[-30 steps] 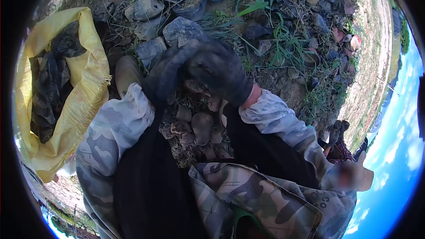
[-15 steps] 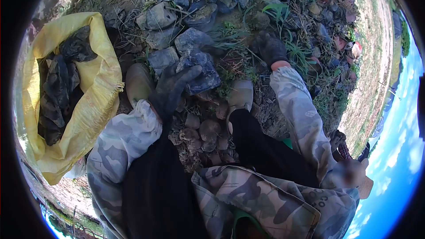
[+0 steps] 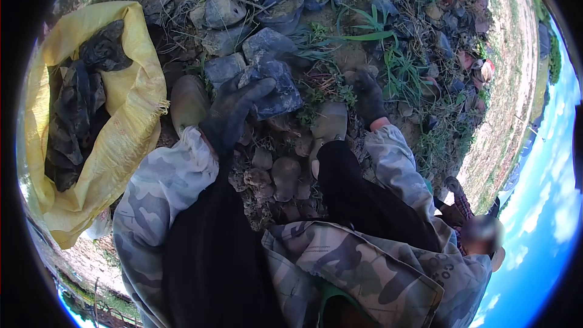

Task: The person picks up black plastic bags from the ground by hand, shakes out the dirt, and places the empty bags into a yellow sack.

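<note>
My left hand [image 3: 234,111], in a dark glove, grips the near left side of a black plastic soil bag [image 3: 279,94], one finger stretched along its top. The bag lies between my boots, against other soil-filled bags [image 3: 226,9]. Low green weeds [image 3: 325,88] grow just right of it. My right hand [image 3: 368,96], also gloved, is low over the ground beyond my right boot, beside tall grass [image 3: 401,73]. Its fingers are curled in, and whatever they hold is hidden.
A yellow woven sack [image 3: 143,97] with crumpled black plastic [image 3: 76,106] inside stands open at my left. Round clods [image 3: 285,176] lie between my legs. More dark bags and weeds spread ahead and right. Another person [image 3: 467,225] is close behind at the right.
My right hand has drawn slightly back toward me, away from the grass stems beside the weeds. My left hand stays on the soil bag. The person behind has shifted, and the view has tilted a little.
</note>
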Available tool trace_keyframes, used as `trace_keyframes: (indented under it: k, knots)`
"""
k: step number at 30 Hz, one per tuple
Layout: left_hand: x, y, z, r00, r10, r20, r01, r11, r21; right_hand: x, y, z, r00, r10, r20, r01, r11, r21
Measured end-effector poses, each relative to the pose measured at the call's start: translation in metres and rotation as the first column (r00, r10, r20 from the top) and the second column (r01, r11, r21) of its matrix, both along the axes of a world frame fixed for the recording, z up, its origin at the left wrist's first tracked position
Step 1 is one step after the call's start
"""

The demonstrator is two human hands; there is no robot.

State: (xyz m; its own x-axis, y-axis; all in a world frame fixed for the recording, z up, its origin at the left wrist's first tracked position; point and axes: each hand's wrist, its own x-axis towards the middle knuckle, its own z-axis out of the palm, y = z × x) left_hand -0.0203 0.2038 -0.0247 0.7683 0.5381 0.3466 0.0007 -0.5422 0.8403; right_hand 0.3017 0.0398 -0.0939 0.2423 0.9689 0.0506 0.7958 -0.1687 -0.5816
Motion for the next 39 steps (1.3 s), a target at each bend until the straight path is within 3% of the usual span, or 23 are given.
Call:
trace_keyframes:
  k: [2,3,5,6,8,11,13,14,15,16,17,19,21,24,25,26,27,29,33,35,39]
  knots:
    - [0.001,0.000,0.000,0.999,-0.043,0.012,0.043,0.999,-0.024,-0.002,-0.005,-0.003,1.000,0.002,-0.028,-0.001,1.000,0.009]
    - [0.001,-0.001,0.000,0.999,-0.044,0.013,0.045,0.999,-0.025,0.000,-0.005,-0.005,0.998,-0.058,0.027,0.060,0.996,-0.066]
    - [0.001,-0.003,0.004,0.995,-0.093,0.046,0.102,0.945,-0.310,0.003,-0.005,-0.007,0.990,-0.118,0.082,0.129,0.982,-0.138]
    - [0.000,-0.004,0.003,0.994,-0.097,0.043,0.105,0.945,-0.309,0.004,-0.002,-0.005,0.987,-0.164,0.009,0.162,0.971,-0.177]
    - [-0.001,-0.002,0.001,0.997,-0.048,-0.059,0.047,0.999,-0.009,0.008,0.003,0.002,0.976,-0.210,-0.065,0.192,0.957,-0.216]
    - [-0.001,-0.002,0.001,0.996,-0.080,-0.050,0.076,0.994,-0.081,0.010,0.019,0.038,0.956,-0.291,0.034,0.293,0.947,-0.133]
    - [-0.002,-0.002,-0.002,0.993,-0.101,-0.056,0.097,0.992,-0.076,0.019,0.033,0.051,0.953,-0.280,-0.117,0.297,0.940,0.168]
    - [-0.001,-0.002,-0.003,0.992,-0.114,-0.059,0.110,0.992,-0.069,0.020,0.035,0.050,0.952,-0.283,-0.114,0.299,0.939,0.170]
    - [0.001,-0.002,-0.002,0.992,-0.115,-0.056,0.111,0.992,-0.066,0.021,0.037,0.046,0.963,-0.231,0.135,0.206,0.962,0.180]
    - [0.001,-0.003,0.000,0.992,-0.091,-0.083,0.091,0.996,-0.010,0.022,0.039,0.041,0.912,-0.167,0.374,0.111,0.980,0.166]
    - [0.000,-0.003,0.001,0.992,-0.064,-0.111,0.070,0.997,0.046,0.023,0.038,0.030,0.913,-0.166,0.373,0.109,0.980,0.168]
    - [0.000,-0.004,-0.001,0.992,-0.055,-0.110,0.061,0.997,0.047,0.025,0.028,0.000,0.934,0.057,0.353,-0.022,0.994,-0.103]
    - [-0.003,-0.004,-0.005,0.992,-0.052,-0.117,0.057,0.997,0.044,0.021,0.030,-0.004,0.928,0.020,0.371,0.040,0.987,-0.154]
    - [0.003,-0.003,0.000,0.995,-0.082,-0.059,0.082,0.997,0.008,0.021,0.033,0.008,0.972,-0.032,0.233,0.065,0.989,-0.136]
    - [0.007,-0.007,0.004,0.997,-0.072,0.006,0.071,0.959,-0.273,0.020,0.032,0.012,0.955,0.028,0.294,-0.003,0.997,-0.082]
    - [0.008,-0.010,0.007,0.997,-0.044,0.063,0.071,0.844,-0.532,0.019,0.032,0.012,0.931,0.085,0.354,-0.078,0.996,-0.034]
    - [0.008,-0.011,0.007,0.997,-0.038,0.060,0.064,0.842,-0.535,0.020,0.031,0.009,0.932,0.091,0.351,-0.083,0.996,-0.037]
    - [0.008,-0.010,0.006,0.995,-0.012,0.095,0.067,0.795,-0.603,0.028,0.027,-0.006,0.973,-0.131,0.192,0.134,0.991,0.000]
    - [0.004,-0.008,0.005,0.996,-0.039,0.079,0.073,0.867,-0.494,0.033,0.031,-0.003,0.949,-0.188,0.252,0.164,0.980,0.111]
    - [0.006,-0.009,0.006,0.995,-0.012,0.102,0.071,0.805,-0.589,0.037,0.033,-0.001,0.954,-0.291,0.063,0.283,0.952,0.115]
    - [0.007,-0.011,0.012,0.997,0.014,0.075,0.036,0.778,-0.627,0.037,0.038,0.000,0.949,-0.316,-0.001,0.315,0.946,0.071]
